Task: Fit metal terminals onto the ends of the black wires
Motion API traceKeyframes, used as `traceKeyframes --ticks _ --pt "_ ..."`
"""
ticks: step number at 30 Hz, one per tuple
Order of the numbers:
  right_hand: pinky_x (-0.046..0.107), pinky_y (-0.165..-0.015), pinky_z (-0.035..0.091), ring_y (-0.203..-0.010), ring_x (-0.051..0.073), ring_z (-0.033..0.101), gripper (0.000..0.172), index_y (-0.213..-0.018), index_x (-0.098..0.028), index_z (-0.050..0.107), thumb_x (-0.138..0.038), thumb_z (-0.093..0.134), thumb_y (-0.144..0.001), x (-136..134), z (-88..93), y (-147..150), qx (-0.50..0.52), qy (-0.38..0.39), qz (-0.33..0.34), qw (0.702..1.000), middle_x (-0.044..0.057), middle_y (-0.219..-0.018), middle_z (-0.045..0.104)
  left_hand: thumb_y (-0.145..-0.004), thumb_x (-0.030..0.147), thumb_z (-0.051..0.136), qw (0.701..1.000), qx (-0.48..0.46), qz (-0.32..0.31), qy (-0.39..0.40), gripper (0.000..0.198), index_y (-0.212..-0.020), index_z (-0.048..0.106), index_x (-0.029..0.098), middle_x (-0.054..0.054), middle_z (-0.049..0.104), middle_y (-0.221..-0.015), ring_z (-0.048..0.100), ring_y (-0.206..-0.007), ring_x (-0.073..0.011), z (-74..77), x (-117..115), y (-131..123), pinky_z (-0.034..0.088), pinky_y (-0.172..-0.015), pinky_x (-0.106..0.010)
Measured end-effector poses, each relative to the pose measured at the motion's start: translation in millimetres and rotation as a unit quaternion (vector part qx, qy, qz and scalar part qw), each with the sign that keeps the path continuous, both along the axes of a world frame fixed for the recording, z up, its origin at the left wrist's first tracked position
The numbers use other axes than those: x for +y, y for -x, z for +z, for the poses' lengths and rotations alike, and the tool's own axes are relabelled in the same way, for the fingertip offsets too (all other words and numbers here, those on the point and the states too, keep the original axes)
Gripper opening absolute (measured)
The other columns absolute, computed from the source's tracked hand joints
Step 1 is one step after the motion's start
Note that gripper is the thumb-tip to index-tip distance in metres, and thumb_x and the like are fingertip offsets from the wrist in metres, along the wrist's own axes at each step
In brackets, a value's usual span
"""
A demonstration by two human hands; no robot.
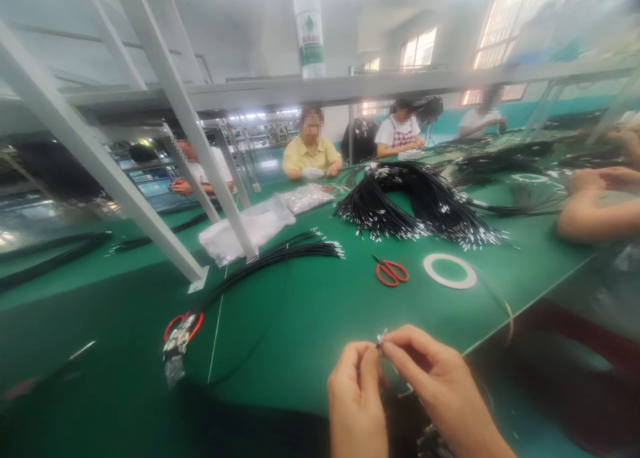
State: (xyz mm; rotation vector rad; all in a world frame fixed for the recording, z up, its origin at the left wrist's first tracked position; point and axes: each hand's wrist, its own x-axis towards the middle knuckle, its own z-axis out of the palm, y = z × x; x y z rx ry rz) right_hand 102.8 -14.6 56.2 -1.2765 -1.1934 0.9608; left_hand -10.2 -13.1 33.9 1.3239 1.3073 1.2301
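At five o'clock in the head view, by the near edge of a green desk [310, 318]: holding a small pale part [381, 338] between the left hand [359, 395] and the right hand [437, 385]. Grip brought together at the fingertips, pinched on the part from nine o'clock and from three. Judging by the pose, midway through close fingertip work on the part. Likely to call next for a steady left pinch and a small, precise adjustment from the right. Pointing, apparently, with the pale tip toward one o'clock, long axis slanting back toward seven; too small and too covered to be certain. Working within reach of red-handled scissors [393, 273] at twelve o'clock and a white ring [428, 269] between one and two, with a heap of black cables [425, 191] farther off past the scissors.
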Motion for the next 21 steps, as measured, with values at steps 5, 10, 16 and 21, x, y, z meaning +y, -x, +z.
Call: traceKeyframes --ticks 5,10,16,21 --pt "0.023 -0.069 0.051 -0.072 0.018 0.063 0.018 -0.072 -0.022 0.073 -0.037 0.069 -0.081 0.1 5.1 -3.5 0.025 0.022 0.039 0.999 0.0 -0.073 0.068 -0.094 0.051 0.047 0.997 -0.039 -0.05 0.033 0.041 -0.068 0.052 0.019 0.006 0.041 -0.053 0.041 -0.05 -0.0107 1.4 1.9 4.4 0.033 -0.051 -0.023" --pt "0.025 -0.064 0.045 -0.068 0.016 0.056 0.02 -0.071 -0.021 0.071 -0.038 0.068 -0.082 2.3 5.5 -8.6 0.036 0.051 0.07 0.996 -0.001 -0.07 0.064 -0.088 0.058 0.055 0.979 -0.135 -0.123 0.091 0.046 -0.064 0.047 0.019 0.009 0.035 -0.049 0.031 -0.043 -0.0062 7.2 5.4 11.5 0.027 -0.043 -0.02" --pt "0.028 -0.065 0.04 -0.066 0.016 0.05 0.027 -0.063 -0.017 0.066 -0.04 0.071 -0.078 6.7 3.0 -15.5 0.073 0.046 0.117 0.989 -0.001 -0.064 0.059 -0.076 0.057 0.071 0.919 -0.233 -0.222 0.229 0.044 -0.074 0.055 0.016 0.012 0.035 -0.047 0.019 -0.039 -0.0019 20.5 14.2 22.5 0.015 -0.038 -0.018" --pt "0.025 -0.057 0.032 -0.06 0.013 0.042 0.026 -0.063 -0.018 0.063 -0.038 0.076 -0.074 11.5 -11.5 -17.4 0.167 0.103 0.145 0.97 -0.004 -0.06 0.054 -0.067 0.058 0.078 0.89 -0.251 -0.267 0.272 0.05 -0.072 0.055 0.015 0.012 0.036 -0.046 0.017 -0.039 -0.0008 24.8 18.3 25.8 0.011 -0.037 -0.018"
